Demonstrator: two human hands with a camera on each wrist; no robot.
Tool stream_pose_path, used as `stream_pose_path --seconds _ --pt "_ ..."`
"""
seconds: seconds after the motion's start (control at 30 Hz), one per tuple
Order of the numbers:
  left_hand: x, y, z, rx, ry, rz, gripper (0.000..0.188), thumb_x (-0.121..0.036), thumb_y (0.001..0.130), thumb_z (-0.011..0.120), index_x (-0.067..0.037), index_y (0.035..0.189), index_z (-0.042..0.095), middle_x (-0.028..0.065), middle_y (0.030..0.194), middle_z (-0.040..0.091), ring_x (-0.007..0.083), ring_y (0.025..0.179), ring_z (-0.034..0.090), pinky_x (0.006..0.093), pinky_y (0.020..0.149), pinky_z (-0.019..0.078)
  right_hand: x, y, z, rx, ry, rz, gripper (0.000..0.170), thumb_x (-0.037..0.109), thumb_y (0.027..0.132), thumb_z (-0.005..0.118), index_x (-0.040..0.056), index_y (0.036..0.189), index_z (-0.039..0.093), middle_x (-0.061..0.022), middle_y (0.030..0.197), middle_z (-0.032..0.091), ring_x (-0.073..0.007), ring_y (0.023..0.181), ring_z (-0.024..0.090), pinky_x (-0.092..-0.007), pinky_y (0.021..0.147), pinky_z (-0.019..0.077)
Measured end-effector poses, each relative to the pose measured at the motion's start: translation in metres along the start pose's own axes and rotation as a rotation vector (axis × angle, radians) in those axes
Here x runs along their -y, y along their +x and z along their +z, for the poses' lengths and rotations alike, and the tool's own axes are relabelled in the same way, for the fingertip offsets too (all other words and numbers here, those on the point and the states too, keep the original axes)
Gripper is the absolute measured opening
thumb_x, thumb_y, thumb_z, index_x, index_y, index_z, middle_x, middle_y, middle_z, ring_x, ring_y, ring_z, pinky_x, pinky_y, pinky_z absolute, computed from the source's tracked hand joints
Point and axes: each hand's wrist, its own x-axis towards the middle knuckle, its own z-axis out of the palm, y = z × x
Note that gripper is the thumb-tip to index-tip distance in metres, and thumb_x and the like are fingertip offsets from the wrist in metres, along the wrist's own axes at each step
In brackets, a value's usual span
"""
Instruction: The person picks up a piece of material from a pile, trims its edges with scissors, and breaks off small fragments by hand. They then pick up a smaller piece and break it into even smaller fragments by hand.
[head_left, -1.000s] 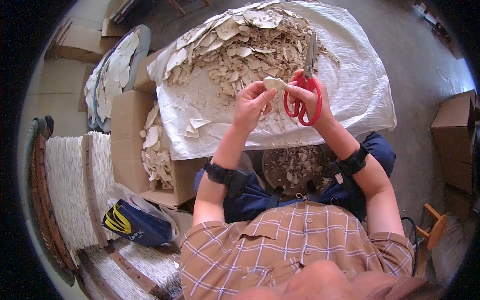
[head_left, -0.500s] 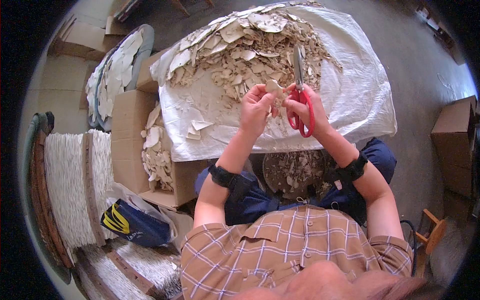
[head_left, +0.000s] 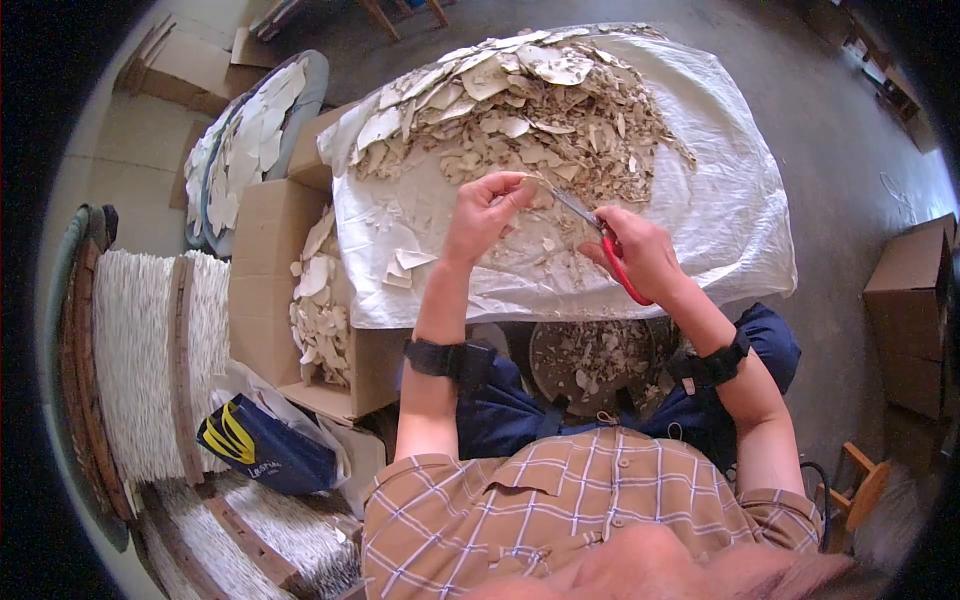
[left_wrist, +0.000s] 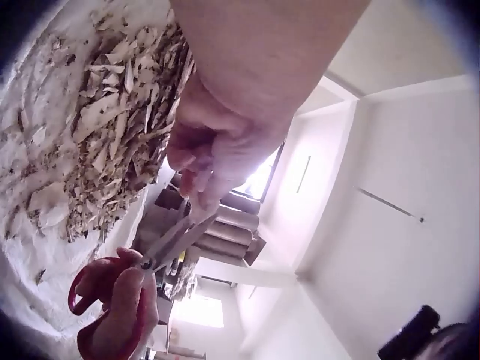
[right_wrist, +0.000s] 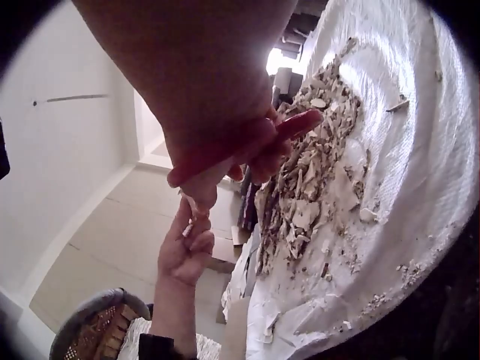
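My left hand (head_left: pixel 485 218) pinches a small pale, flat, thin piece (head_left: pixel 533 178) between thumb and fingers, over the white sheet (head_left: pixel 720 200). What the piece is made of does not show. In my right hand (head_left: pixel 642 250) are red-handled scissors (head_left: pixel 572 205), their blades pointing up and left to the piece. The left wrist view shows the scissor blades (left_wrist: pixel 174 244) parted, with their tips at the left fingertips. Much of the piece is hidden by the fingers there. Beyond the hands lies a heap of pale flakes and scraps (head_left: pixel 600 130).
An open cardboard box (head_left: pixel 265 240) with pale pieces stands left of the sheet. Below the sheet's near edge, between the knees, is a round container (head_left: pixel 545 375) with scraps. Stacked white sheets (head_left: pixel 140 370) and a blue bag (head_left: pixel 270 445) are at left, a wooden stool (head_left: pixel 862 485) at right.
The scissors have swung from pointing away to pointing left, their blades now at the piece. My right hand has moved slightly right and nearer to me; the left has shifted left.
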Motion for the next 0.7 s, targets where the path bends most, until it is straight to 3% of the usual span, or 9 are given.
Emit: stream_pose_path --seconds 0.17,0.33,0.7 --pt "-0.007 -0.001 -0.004 0.054 0.053 -0.030 0.020 -0.018 0.080 0.061 -0.002 0.092 0.061 -0.0003 0.069 0.059 0.0008 0.049 0.044 0.0153 0.040 0.0324 0.000 -0.004 -0.004 0.017 -0.059 -0.073 0.043 0.041 0.074 0.061 0.0062 0.098 0.051 -0.0134 0.070 0.056 -0.0309 0.067 0.057 -0.0372 0.058 0.0438" --pt "-0.014 -0.002 -0.006 0.137 0.038 -0.044 0.020 -0.016 0.080 0.061 -0.002 0.094 0.061 -0.0006 0.070 0.059 0.0008 0.050 0.045 0.0150 0.041 0.0332 0.004 -0.006 -0.010 0.148 0.097 0.010 0.042 0.040 0.075 0.060 0.0062 0.098 0.051 -0.0134 0.069 0.056 -0.0314 0.066 0.057 -0.0370 0.057 0.0437" --pt "-0.013 -0.001 -0.008 0.192 0.182 -0.067 0.017 -0.019 0.079 0.062 -0.003 0.086 0.061 -0.0028 0.068 0.057 0.0014 0.055 0.047 0.0154 0.044 0.0369 -0.008 -0.010 0.006 0.125 -0.016 0.045 0.036 0.043 0.076 0.057 0.0111 0.090 0.052 -0.0146 0.059 0.055 -0.0357 0.060 0.056 -0.0421 0.052 0.0430"
